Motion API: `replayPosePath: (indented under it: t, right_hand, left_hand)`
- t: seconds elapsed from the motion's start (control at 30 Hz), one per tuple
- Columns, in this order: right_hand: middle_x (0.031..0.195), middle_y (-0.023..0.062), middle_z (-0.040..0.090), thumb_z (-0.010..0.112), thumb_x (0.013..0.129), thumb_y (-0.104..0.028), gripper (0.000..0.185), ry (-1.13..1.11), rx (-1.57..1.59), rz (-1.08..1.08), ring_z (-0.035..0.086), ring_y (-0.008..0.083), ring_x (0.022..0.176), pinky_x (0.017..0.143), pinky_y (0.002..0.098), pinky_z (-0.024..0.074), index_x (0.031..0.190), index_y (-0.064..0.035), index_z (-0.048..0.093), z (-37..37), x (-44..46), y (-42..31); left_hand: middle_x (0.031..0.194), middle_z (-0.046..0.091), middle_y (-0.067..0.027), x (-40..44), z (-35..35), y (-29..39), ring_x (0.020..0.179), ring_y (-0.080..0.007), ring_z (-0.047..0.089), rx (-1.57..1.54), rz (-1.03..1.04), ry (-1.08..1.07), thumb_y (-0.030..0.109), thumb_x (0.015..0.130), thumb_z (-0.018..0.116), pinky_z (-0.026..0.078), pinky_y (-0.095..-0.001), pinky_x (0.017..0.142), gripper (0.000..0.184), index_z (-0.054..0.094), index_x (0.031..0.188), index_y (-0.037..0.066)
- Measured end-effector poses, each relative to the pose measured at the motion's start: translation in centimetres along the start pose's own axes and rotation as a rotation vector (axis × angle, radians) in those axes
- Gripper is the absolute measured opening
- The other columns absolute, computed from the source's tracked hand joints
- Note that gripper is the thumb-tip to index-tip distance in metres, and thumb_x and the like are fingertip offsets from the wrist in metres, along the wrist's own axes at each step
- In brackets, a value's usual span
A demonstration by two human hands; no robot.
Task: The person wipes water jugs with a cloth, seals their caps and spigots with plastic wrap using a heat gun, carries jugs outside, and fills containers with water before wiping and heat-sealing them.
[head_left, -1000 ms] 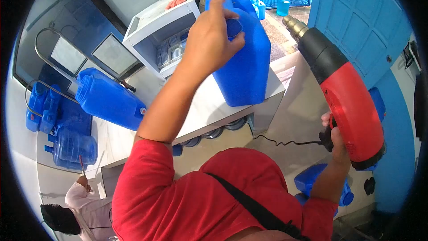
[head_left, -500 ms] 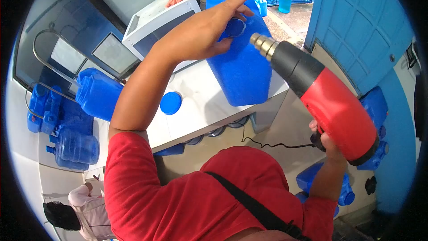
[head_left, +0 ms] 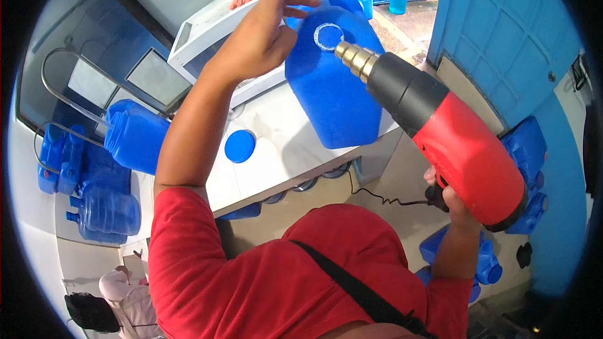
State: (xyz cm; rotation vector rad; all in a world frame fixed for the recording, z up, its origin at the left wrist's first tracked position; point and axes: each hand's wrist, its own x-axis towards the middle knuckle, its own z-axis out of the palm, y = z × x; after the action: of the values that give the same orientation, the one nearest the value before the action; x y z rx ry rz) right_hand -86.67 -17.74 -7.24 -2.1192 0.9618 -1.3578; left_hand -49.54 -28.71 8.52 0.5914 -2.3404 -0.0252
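Note:
A tall blue container stands on the white counter, with a small round blue cap on its upper part, ringed by a whitish band. My left hand is beside the cap, fingers spread, holding nothing; whether it touches the container I cannot tell. My right hand grips the handle of a red and black heat gun, whose metal nozzle points at the cap from close by. Much of the handle is hidden. A loose blue lid lies on the counter.
A white cabinet stands behind my left forearm. Another blue container is under a curved metal pipe. Several jugs stand further left, above a person. The gun's black cord hangs near the counter's edge. A blue door is at right.
The heat gun has moved left, bringing its nozzle close to the cap. My left hand has drawn back left from the cap and spread its fingers. The loose lid has come into view.

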Motion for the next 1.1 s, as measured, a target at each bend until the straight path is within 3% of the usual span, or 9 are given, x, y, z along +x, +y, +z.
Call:
replayPosePath:
  t: [0.07, 0.1, 0.23, 0.33, 0.5, 0.67, 0.83, 0.9, 1.1]
  right_hand:
    - [0.084, 0.0105, 0.067, 0.061, 0.092, -0.044, 0.046, 0.022, 0.150, 0.054, 0.063, 0.0204, 0.074, 0.068, 0.0335, 0.0513, 0.099, 0.0014, 0.067, 0.3, 0.4, -0.9]
    - [0.084, 0.0108, 0.067, 0.062, 0.091, -0.045, 0.048, 0.034, 0.196, 0.072, 0.064, 0.0206, 0.075, 0.068, 0.0336, 0.0514, 0.101, 0.0015, 0.067, 0.2, 0.3, -0.6]
    - [0.092, 0.0112, 0.067, 0.065, 0.089, -0.050, 0.058, 0.088, 0.342, 0.288, 0.064, 0.0206, 0.078, 0.069, 0.0340, 0.0515, 0.114, 0.0020, 0.063, -0.9, -1.2, 1.2]
    - [0.080, 0.0085, 0.065, 0.055, 0.096, -0.031, 0.031, 0.161, 0.448, 0.353, 0.061, 0.0187, 0.071, 0.064, 0.0332, 0.0488, 0.095, -0.0018, 0.065, -1.4, -1.4, 1.0]
    - [0.096, 0.0105, 0.064, 0.068, 0.086, -0.053, 0.068, 0.066, 0.603, 0.345, 0.063, 0.0206, 0.079, 0.068, 0.0329, 0.0501, 0.122, 0.0032, 0.057, -1.6, -3.3, 3.7]
    - [0.103, 0.0129, 0.062, 0.066, 0.088, -0.054, 0.067, 0.014, 0.647, 0.255, 0.063, 0.0205, 0.078, 0.067, 0.0326, 0.0501, 0.120, 0.0035, 0.057, -0.7, -1.5, 4.1]
    - [0.091, 0.0132, 0.067, 0.069, 0.085, -0.055, 0.067, 0.170, 0.711, 0.288, 0.067, 0.0216, 0.078, 0.066, 0.0345, 0.0539, 0.115, 0.0040, 0.061, -1.0, -1.3, 4.4]
    - [0.108, 0.0196, 0.066, 0.066, 0.088, -0.053, 0.074, 0.268, 0.899, 0.277, 0.068, 0.0235, 0.079, 0.066, 0.0376, 0.0575, 0.131, 0.0050, 0.050, -1.5, -2.0, 6.0]
    - [0.121, 0.0291, 0.061, 0.056, 0.094, -0.058, 0.081, 0.352, 1.131, 0.295, 0.067, 0.0228, 0.076, 0.054, 0.0360, 0.0586, 0.142, 0.0042, 0.036, -2.9, -2.3, 6.8]
  left_hand:
    - [0.129, 0.059, -0.0178, -0.3, -0.7, 0.4, 0.111, -0.0258, 0.064, 0.263, -0.222, -0.005, -0.011, 0.080, 0.050, 0.053, -0.0380, 0.090, 0.075, 0.031, 0.150, 0.008]
    - [0.106, 0.067, -0.0129, 0.3, -0.3, 1.9, 0.089, -0.0223, 0.068, 0.372, -0.321, 0.057, 0.013, 0.094, 0.059, 0.054, -0.0363, 0.074, 0.041, 0.052, 0.134, 0.007]
    - [0.084, 0.068, -0.0065, 1.2, 1.5, 5.2, 0.069, -0.0268, 0.067, 0.838, -0.398, -0.144, 0.057, 0.087, 0.065, 0.053, -0.0372, 0.061, 0.050, 0.065, 0.109, 0.013]
    - [0.090, 0.068, -0.0067, 1.9, 2.6, 5.9, 0.073, -0.0271, 0.067, 0.951, -0.343, -0.248, 0.049, 0.086, 0.069, 0.055, -0.0392, 0.064, 0.044, 0.065, 0.111, 0.012]
    - [0.100, 0.065, -0.0096, 1.9, 1.3, 5.0, 0.089, -0.0300, 0.067, 0.830, 0.094, -0.279, 0.035, 0.084, 0.072, 0.055, -0.0422, 0.073, 0.034, 0.062, 0.103, 0.009]
    - [0.105, 0.064, -0.0128, 3.3, 1.9, 7.3, 0.092, -0.0314, 0.065, 0.924, -0.496, -0.439, 0.027, 0.085, 0.072, 0.054, -0.0412, 0.078, 0.038, 0.062, 0.116, 0.009]
    - [0.112, 0.065, -0.0148, 2.7, 1.2, 6.9, 0.087, -0.0321, 0.068, 0.840, -0.303, -0.368, 0.040, 0.087, 0.070, 0.055, -0.0400, 0.077, 0.046, 0.064, 0.118, 0.007]
    - [0.117, 0.065, -0.0157, 3.3, 0.4, 6.0, 0.088, -0.0318, 0.069, 0.744, -0.318, -0.376, 0.046, 0.088, 0.069, 0.055, -0.0390, 0.077, 0.050, 0.064, 0.116, 0.005]
    - [0.108, 0.071, -0.0144, 5.2, 0.5, -5.0, 0.092, -0.0200, 0.070, 0.160, -1.168, -0.146, 0.045, 0.090, 0.071, 0.055, -0.0326, 0.079, 0.051, 0.066, 0.112, 0.000]
